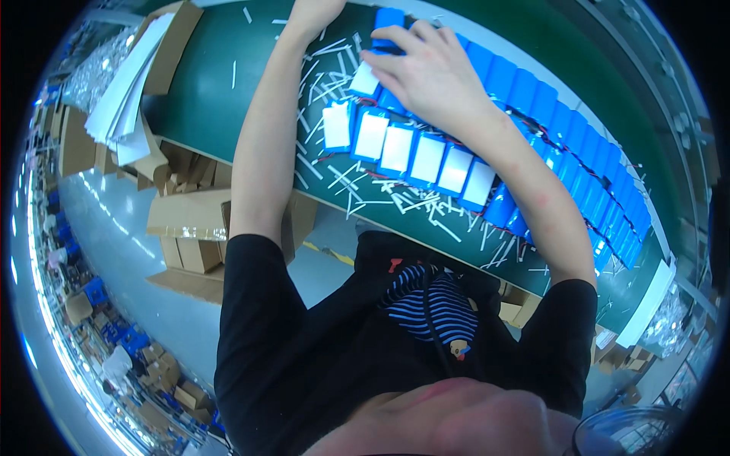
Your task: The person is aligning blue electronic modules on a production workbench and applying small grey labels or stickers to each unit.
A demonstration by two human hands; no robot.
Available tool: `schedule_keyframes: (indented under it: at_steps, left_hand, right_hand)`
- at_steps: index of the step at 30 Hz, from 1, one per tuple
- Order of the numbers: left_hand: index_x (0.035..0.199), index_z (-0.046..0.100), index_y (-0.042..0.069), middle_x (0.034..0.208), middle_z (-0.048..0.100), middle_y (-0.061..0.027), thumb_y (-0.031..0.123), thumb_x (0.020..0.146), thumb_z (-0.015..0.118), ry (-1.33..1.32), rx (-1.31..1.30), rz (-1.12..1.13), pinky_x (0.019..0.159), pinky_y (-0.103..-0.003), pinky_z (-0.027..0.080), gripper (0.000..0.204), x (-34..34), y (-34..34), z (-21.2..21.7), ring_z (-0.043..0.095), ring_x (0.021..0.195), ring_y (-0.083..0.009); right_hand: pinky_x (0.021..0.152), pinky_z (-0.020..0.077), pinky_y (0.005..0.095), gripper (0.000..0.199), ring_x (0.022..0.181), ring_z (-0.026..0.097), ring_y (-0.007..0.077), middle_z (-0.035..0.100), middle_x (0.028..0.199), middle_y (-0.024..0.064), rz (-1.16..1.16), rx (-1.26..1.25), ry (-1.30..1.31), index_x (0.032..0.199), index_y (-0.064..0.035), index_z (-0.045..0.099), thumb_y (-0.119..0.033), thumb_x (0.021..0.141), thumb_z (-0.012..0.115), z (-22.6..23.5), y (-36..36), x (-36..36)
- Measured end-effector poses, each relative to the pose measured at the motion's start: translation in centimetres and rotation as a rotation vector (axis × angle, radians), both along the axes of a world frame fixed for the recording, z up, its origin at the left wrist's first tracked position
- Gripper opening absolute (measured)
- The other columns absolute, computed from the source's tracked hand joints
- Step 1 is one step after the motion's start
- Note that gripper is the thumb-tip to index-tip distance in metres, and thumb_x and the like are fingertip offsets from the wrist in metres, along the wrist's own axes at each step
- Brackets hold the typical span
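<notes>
Up near the far side of the green table [220, 68], the right hand [433, 76] lies flat on a row of blue packs [414, 156], fingers [395, 38] spread and pressing down rather than gripping; it holds nothing that can be seen. The left hand [315, 11] reaches to the top edge of the view, and most of it is cut off there, so I cannot tell how far its fingers are open or what they touch.

The packs run in two rows. The near row shows white end faces and slants down to the right, ending just short of the table's near edge. A second row of packs [578, 144] curves along behind the right forearm toward the table's right end, packed tight side to side. White strips [342, 178] litter the table between the near row and the edge, and more lie between the two arms.

To the left of the left forearm the table shows open green surface with only a few strips. A stack of white sheets [125, 91] hangs over the left corner beside cardboard boxes [186, 220] that stand on the floor under and beside the table edge. Past the second row, the green runs bare to the far rim.
</notes>
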State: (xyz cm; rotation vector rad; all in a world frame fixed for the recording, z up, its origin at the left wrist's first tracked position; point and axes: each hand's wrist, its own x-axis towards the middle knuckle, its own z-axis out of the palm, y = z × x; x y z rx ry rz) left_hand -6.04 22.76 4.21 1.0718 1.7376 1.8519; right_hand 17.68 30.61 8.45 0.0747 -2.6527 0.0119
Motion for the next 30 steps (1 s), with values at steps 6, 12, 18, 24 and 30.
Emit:
schedule_keyframes:
  at_steps: [6, 12, 18, 24, 30]
  left_hand:
    - [0.136, 0.058, 0.004, 0.116, 0.068, -0.0098, -0.005, 0.094, 0.057, 0.333, -0.333, 0.072, 0.09, -0.025, 0.05, 0.042, 3.2, 2.8, 1.6, 0.063, 0.099, -0.0157]
    - [0.132, 0.068, 0.012, 0.125, 0.072, -0.0077, 0.027, 0.105, 0.061, 0.462, -0.336, 0.027, 0.093, -0.029, 0.053, 0.032, 0.3, -1.4, -2.2, 0.068, 0.107, -0.0206]
    - [0.132, 0.067, 0.006, 0.126, 0.07, -0.0087, 0.028, 0.108, 0.057, 0.483, -0.429, 0.006, 0.105, -0.031, 0.046, 0.034, 1.4, 0.5, 0.0, 0.065, 0.112, -0.0208]
    - [0.131, 0.066, 0.006, 0.126, 0.07, -0.0097, 0.03, 0.108, 0.056, 0.508, -0.417, 0.049, 0.106, -0.032, 0.046, 0.035, 2.8, 1.4, 0.1, 0.065, 0.113, -0.0225]
    - [0.131, 0.068, 0.01, 0.125, 0.072, -0.0089, 0.034, 0.108, 0.056, 0.548, -0.461, 0.066, 0.101, -0.032, 0.049, 0.036, 1.9, -0.3, 0.2, 0.066, 0.112, -0.0236]
  right_hand:
    - [0.11, 0.0393, 0.0352, 0.033, 0.125, 0.055, 0.0245, 0.065, 0.133, 0.0018, -0.006, 0.1, 0.009, 0.132, -0.0193, 0.07, -0.032, 0.102, 0.064, 3.5, 5.4, 5.3]
    - [0.091, 0.0496, 0.031, 0.021, 0.102, 0.066, 0.0203, 0.074, 0.113, 0.0041, -0.447, -0.295, 0.187, 0.115, -0.0122, 0.077, -0.021, 0.101, 0.065, 5.4, 15.8, 23.3]
    - [0.079, 0.055, 0.0351, 0.023, 0.088, 0.071, 0.0275, 0.077, 0.094, 0.0075, -1.278, 0.032, 0.447, 0.11, -0.0092, 0.077, -0.024, 0.093, 0.072, -1.2, 28.0, 55.7]
    - [0.095, 0.0543, 0.0428, 0.055, 0.105, 0.071, 0.0332, 0.075, 0.114, 0.0146, -1.939, 0.115, 0.02, 0.136, -0.0084, 0.063, -0.045, 0.096, 0.067, -6.7, 30.0, 75.1]
    - [0.093, 0.0553, 0.0457, 0.071, 0.108, 0.069, 0.0379, 0.068, 0.124, 0.0233, -1.823, 0.055, -0.284, 0.141, -0.0079, 0.058, -0.058, 0.092, 0.067, -4.1, 28.3, 69.6]
